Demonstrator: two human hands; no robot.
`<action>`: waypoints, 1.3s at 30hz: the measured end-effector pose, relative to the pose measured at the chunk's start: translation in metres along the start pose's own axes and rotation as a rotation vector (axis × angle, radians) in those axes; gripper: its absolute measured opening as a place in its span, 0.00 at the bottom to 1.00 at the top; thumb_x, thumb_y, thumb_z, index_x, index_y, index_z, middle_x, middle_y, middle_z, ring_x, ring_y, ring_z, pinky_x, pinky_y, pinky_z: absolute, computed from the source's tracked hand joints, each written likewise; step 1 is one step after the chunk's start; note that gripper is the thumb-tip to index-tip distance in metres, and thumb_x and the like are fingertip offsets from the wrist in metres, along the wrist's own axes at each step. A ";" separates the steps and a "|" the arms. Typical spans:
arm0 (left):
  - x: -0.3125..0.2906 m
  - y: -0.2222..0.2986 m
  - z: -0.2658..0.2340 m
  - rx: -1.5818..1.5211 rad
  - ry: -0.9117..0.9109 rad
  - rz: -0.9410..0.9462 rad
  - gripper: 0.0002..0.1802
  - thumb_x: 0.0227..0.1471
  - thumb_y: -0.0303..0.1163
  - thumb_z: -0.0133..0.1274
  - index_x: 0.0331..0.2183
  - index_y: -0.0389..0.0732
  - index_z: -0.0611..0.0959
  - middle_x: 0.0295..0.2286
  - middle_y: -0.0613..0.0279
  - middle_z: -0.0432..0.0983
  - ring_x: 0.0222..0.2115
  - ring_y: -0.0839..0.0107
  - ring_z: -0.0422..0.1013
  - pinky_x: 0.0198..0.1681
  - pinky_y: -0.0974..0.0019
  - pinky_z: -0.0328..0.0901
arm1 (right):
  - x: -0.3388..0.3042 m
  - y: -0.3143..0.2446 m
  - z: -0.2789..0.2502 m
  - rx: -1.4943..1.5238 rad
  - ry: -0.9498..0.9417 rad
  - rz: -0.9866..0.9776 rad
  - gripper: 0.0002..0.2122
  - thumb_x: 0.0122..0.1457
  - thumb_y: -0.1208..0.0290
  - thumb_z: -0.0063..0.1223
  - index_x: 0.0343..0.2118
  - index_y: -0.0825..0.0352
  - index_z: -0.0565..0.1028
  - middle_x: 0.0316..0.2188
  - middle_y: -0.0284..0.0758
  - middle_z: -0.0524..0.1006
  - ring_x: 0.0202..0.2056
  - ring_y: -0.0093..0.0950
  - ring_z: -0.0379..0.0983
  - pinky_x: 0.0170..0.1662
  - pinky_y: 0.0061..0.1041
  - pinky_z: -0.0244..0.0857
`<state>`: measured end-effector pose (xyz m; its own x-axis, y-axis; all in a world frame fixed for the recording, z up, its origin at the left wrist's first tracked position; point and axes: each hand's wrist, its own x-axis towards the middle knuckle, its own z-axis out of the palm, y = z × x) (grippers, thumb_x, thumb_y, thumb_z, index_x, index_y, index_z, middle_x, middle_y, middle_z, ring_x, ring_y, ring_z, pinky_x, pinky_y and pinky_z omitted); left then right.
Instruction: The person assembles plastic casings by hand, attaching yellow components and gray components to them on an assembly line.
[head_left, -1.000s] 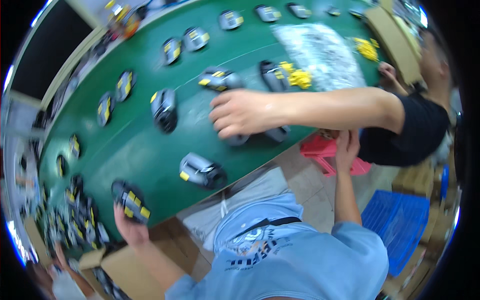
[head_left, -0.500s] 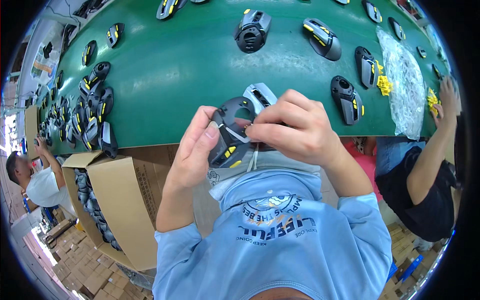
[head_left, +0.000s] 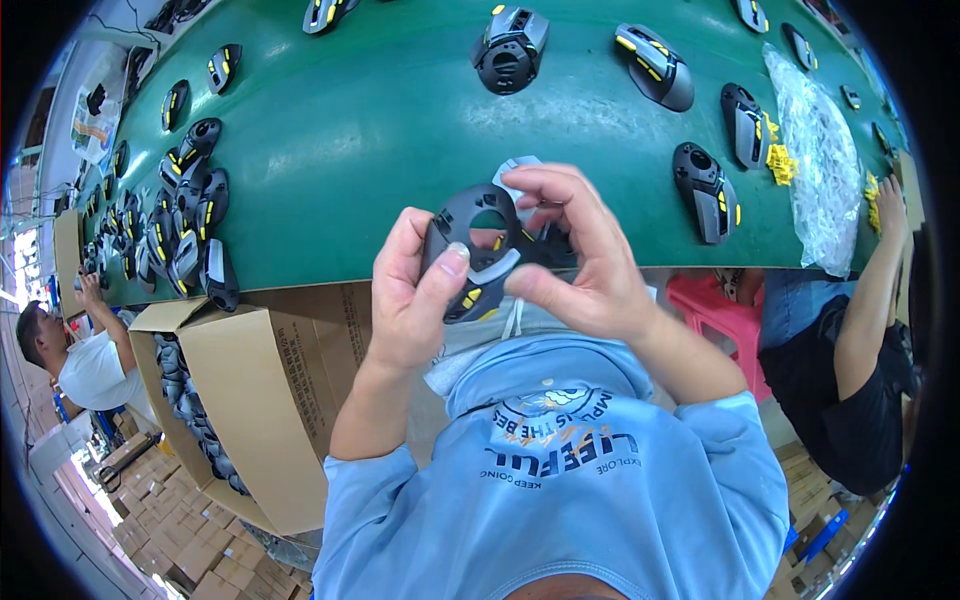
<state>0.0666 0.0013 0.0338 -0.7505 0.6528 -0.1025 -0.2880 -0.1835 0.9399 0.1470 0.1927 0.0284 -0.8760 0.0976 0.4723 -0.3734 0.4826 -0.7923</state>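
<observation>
My left hand [head_left: 405,300] grips a black computer-mouse shell [head_left: 462,208] by its left side, with the thumb on its face. The shell has a round opening, a grey strip and yellow side buttons, and is held above the table's near edge. My right hand [head_left: 595,265] is at the shell's right side, fingers spread and thumb apart, the thumb tip close to the grey strip. I see nothing held in it. Behind its fingers lies another mouse shell [head_left: 518,172], grey and black, partly hidden.
The green table [head_left: 350,150] bears scattered mouse shells and a pile of shells [head_left: 185,215] at left. An open carton [head_left: 265,430] of grey parts stands below. At right lie yellow pieces [head_left: 782,164] and a clear plastic bag [head_left: 825,170]. Co-workers sit at both sides; a pink stool [head_left: 725,310] is nearby.
My right hand's fingers have come out of a pinch at the shell's opening and spread apart. My left hand still holds the shell, which has turned and shifted slightly right.
</observation>
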 end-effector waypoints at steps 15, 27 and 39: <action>-0.046 0.000 -0.027 -0.206 0.174 0.053 0.04 0.62 0.29 0.51 0.39 0.42 0.74 0.27 0.76 0.65 0.26 0.89 0.59 0.29 0.80 0.55 | -0.016 -0.018 0.086 0.913 -0.008 0.532 0.25 0.65 0.57 0.58 0.56 0.70 0.67 0.49 0.33 0.72 0.51 0.24 0.68 0.58 0.27 0.60; -0.129 0.045 -0.116 -0.115 0.290 0.056 0.11 0.67 0.33 0.49 0.47 0.38 0.77 0.40 0.64 0.76 0.44 0.80 0.69 0.49 0.70 0.65 | 0.015 -0.043 0.164 0.968 -0.324 0.530 0.17 0.64 0.62 0.59 0.49 0.67 0.69 0.43 0.31 0.71 0.44 0.20 0.66 0.52 0.21 0.60; -0.245 0.102 -0.462 1.681 0.821 -0.611 0.25 0.51 0.44 0.64 0.46 0.37 0.84 0.44 0.44 0.81 0.47 0.49 0.76 0.51 0.53 0.69 | 0.132 0.025 0.206 0.128 -0.258 0.453 0.23 0.68 0.58 0.55 0.57 0.70 0.70 0.50 0.37 0.77 0.52 0.28 0.72 0.57 0.28 0.64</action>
<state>-0.0535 -0.5174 0.0041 -0.9765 -0.1830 -0.1139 -0.1820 0.9831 -0.0189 -0.0411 0.0386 -0.0082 -0.9986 0.0465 -0.0259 0.0398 0.3306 -0.9429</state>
